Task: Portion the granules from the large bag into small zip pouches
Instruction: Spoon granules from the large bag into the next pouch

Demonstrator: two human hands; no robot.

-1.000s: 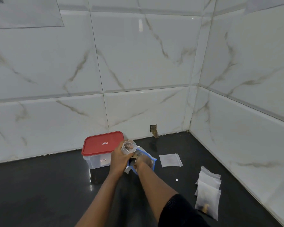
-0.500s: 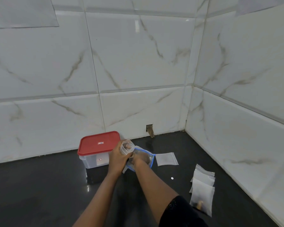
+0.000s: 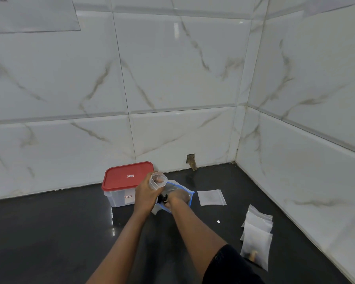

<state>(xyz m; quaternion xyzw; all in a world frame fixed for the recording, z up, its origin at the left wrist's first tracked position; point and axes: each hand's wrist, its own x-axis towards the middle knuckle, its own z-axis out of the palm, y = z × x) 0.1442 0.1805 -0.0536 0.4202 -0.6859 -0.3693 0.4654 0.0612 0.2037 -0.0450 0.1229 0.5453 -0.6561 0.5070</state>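
Dark desk in a corner of marble-tiled walls; near its back edge the left hand has its fingers curled round a clear cup, mouth tipped up and rightward, just above the bag; the right hand is inside the bag, fingers blurred through plastic, so I cannot tell their grip; the empty pouch lies flat just right of the bag, nearer the right hand; filled pouches lie by the right edge.
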